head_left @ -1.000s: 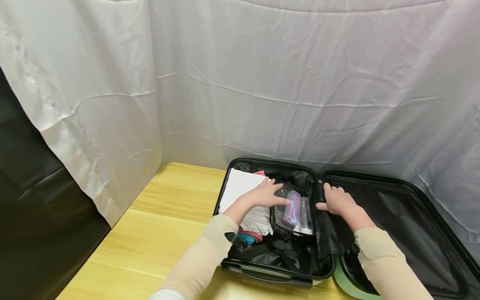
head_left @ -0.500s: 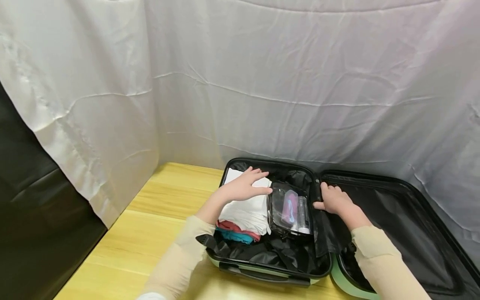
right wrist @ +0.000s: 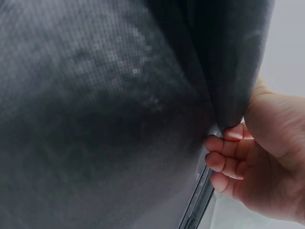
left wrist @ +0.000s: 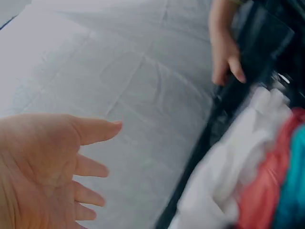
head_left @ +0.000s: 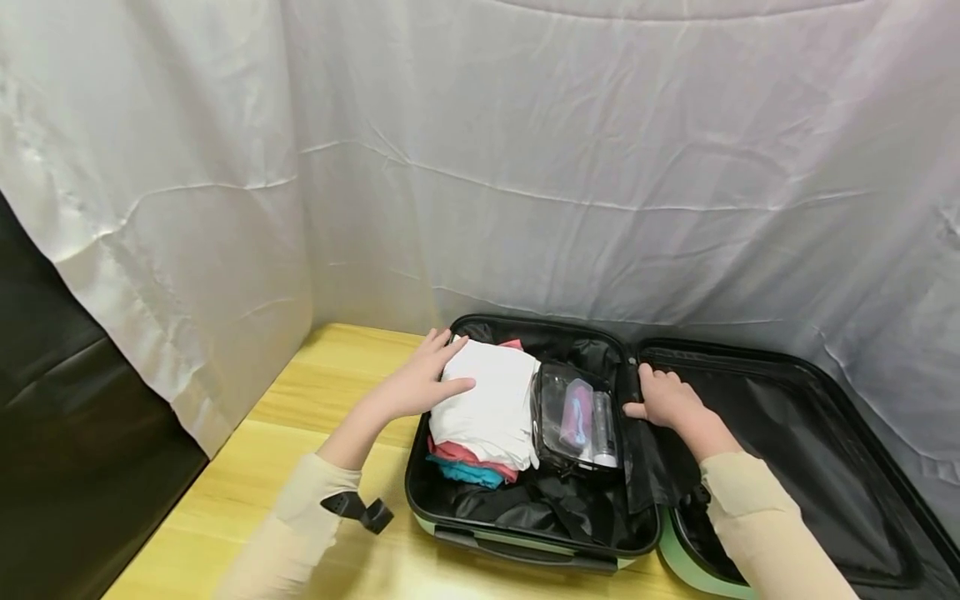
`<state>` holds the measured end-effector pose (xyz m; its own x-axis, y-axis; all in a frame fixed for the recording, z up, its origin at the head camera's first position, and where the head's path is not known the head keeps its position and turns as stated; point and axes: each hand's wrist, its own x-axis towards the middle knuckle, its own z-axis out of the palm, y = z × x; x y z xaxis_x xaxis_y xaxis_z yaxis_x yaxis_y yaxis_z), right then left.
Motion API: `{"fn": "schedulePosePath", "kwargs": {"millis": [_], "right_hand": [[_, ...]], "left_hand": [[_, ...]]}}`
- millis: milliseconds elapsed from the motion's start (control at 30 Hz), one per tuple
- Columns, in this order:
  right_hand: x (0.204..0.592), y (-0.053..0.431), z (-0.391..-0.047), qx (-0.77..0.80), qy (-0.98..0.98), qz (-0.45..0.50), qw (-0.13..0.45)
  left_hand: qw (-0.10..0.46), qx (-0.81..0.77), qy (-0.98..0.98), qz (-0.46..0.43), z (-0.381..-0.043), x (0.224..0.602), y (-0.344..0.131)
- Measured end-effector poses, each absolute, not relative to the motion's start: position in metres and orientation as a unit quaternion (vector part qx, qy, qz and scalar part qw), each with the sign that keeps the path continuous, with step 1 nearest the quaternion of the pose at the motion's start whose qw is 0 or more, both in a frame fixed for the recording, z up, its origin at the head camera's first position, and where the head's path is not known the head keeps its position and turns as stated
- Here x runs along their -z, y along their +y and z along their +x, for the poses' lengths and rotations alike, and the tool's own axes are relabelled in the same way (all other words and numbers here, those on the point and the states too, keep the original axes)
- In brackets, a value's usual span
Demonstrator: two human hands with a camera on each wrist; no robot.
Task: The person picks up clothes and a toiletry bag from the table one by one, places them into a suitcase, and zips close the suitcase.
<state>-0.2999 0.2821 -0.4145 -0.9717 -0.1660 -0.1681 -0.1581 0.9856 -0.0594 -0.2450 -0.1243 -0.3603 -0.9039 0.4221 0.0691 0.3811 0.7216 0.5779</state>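
An open suitcase with a black lining holds a stack of folded clothes, a white garment over red cloth and teal cloth. Beside the stack lies a clear black-edged pouch with a purple item and a small bottle inside. My left hand hovers at the suitcase's left rim, fingers spread and holding nothing; in the left wrist view the palm shows. With curled fingers my right hand holds a black fabric flap along the hinge; the flap partly hides its thumb.
The suitcase's other half, lined in black, lies opened out to the right. A wooden table extends to the left. Grey-white curtains hang behind, and a dark panel stands at far left.
My left hand has moved left, from over the pouch, across the white garment, to the suitcase's left rim. The right hand has stayed at the flap.
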Motion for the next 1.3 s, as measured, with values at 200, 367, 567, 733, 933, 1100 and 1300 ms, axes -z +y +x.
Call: {"fn": "schedulePosePath", "kwargs": {"millis": [200, 367, 567, 733, 933, 1100, 1300], "right_hand": [[0.415, 0.280, -0.300, 0.025, 0.993, -0.085, 0.080], [0.415, 0.278, -0.299, 0.025, 0.992, -0.090, 0.083], [0.414, 0.276, -0.298, 0.026, 0.992, -0.086, 0.085], [0.416, 0.278, -0.299, 0.019, 0.992, -0.085, 0.085], [0.412, 0.283, -0.287, 0.007, 0.992, -0.086, 0.092], [0.403, 0.287, -0.274, 0.005, 0.991, -0.106, 0.084], [0.394, 0.301, -0.252, 0.042, 0.989, -0.127, 0.069]], "left_hand": [[-0.032, -0.262, 0.949, 0.173, -0.243, 0.397, -0.139], [-0.049, -0.260, 0.954, 0.144, -0.240, 0.424, -0.142], [-0.010, -0.264, 0.959, 0.108, -0.241, 0.443, -0.140], [0.017, -0.239, 0.968, 0.075, -0.242, 0.451, -0.138], [0.014, -0.188, 0.979, 0.076, -0.238, 0.445, -0.130], [-0.008, -0.140, 0.986, 0.088, -0.235, 0.443, -0.126], [-0.015, -0.077, 0.991, 0.108, -0.236, 0.446, -0.124]]}}
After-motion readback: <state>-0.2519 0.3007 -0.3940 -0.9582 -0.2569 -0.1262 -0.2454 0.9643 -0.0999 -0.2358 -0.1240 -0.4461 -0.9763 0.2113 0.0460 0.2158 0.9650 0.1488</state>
